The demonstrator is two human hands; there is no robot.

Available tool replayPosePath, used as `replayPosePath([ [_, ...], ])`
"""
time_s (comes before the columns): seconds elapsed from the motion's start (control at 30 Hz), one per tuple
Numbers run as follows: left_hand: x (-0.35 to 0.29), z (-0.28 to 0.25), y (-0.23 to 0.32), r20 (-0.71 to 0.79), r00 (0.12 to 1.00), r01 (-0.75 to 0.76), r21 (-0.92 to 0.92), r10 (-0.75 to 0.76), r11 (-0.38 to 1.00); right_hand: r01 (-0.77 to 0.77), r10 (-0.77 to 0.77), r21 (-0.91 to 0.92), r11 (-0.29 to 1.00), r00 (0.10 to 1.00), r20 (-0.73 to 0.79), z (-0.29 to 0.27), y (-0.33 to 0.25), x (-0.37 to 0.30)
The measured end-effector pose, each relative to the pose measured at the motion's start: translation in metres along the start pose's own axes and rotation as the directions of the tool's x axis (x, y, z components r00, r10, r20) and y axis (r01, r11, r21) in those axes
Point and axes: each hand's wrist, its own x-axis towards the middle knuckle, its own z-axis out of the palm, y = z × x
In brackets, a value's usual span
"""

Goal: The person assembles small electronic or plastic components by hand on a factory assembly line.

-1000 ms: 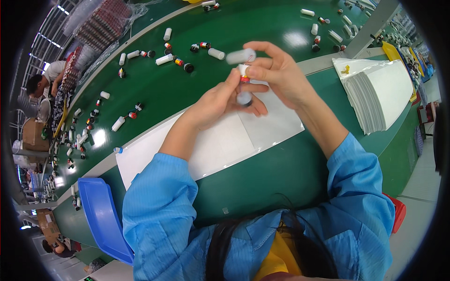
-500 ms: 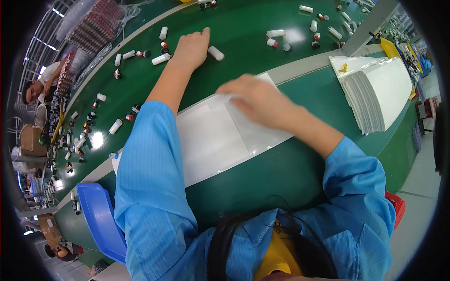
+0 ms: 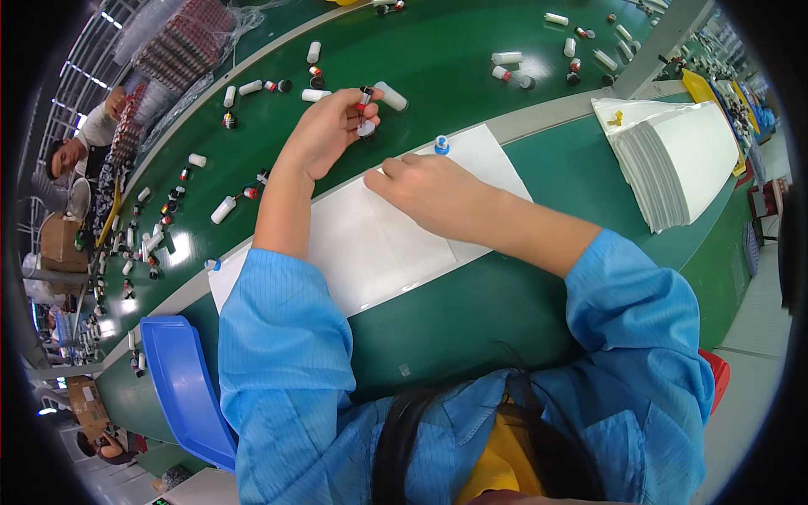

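Over the near edge of the green belt, my left hand [image 3: 324,130] is closed on a small red-and-black part [image 3: 364,105]. A round grey-white disc [image 3: 366,129] hangs at its fingers. Beside the fingertips is a white cylinder [image 3: 390,97]; whether it joins the held part I cannot tell. My right hand [image 3: 425,194] is above the white sheets [image 3: 379,261], its fingers curled and their tips hidden, so what they hold, if anything, does not show. Small blue-and-white pieces sit at the sheets' far edge [image 3: 442,145] and left end [image 3: 212,264].
Many white cylinders with red and black parts lie scattered on the green belt [image 3: 454,42]. A stack of white sheets [image 3: 673,168] stands at the right, near a grey post [image 3: 665,46]. At the left is a blue tray [image 3: 187,387]. Another person [image 3: 80,151] is across the belt.
My left hand has drawn back toward me and now holds the red-and-black part. The right hand has moved slightly left and its fingers have curled. Parts on the belt have shifted right.
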Motion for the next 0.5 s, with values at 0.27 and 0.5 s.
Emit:
replayPosePath([
  [0.27, 0.048, 0.059, -0.039, 0.031, 0.971, -0.23, -0.138, 0.237, 0.963, 0.076, -0.071, 0.026, 0.997, 0.983, -0.169, 0.029, 0.076, -0.036],
  [0.5, 0.051, 0.051, -0.024, -0.162, 0.939, -0.219, 0.394, 0.302, 0.893, -0.016, -0.004, -0.135, 0.991, 0.989, -0.148, 0.02, 0.066, -0.006],
])
